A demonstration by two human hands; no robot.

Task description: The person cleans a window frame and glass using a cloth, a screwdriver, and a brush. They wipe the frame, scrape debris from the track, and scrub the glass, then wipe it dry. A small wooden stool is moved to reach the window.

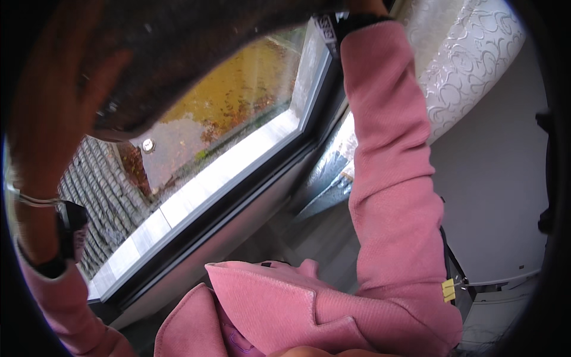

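Both my arms are raised, in pink coat sleeves. My left hand (65,113) is very close at the upper left, dim and blurred, its thumb apart from the stretched fingers. A bracelet and a black wristband (72,229) circle that wrist. The hand lies at or against a large dark brown, blurred shape (160,65) across the top; I cannot tell what it is. My right sleeve (389,143) reaches up to the top edge. Only the base of my right hand (366,6) shows there, above a black wristband (327,30); its fingers are out of sight.
A dark-framed window (238,202) with a white ledge outside runs diagonally at left. Beyond it are roof tiles (110,196) and a yellowish wet surface with leaves (238,83). A shiny white patterned curtain (470,65) hangs at right, beside a grey-white surface (493,196).
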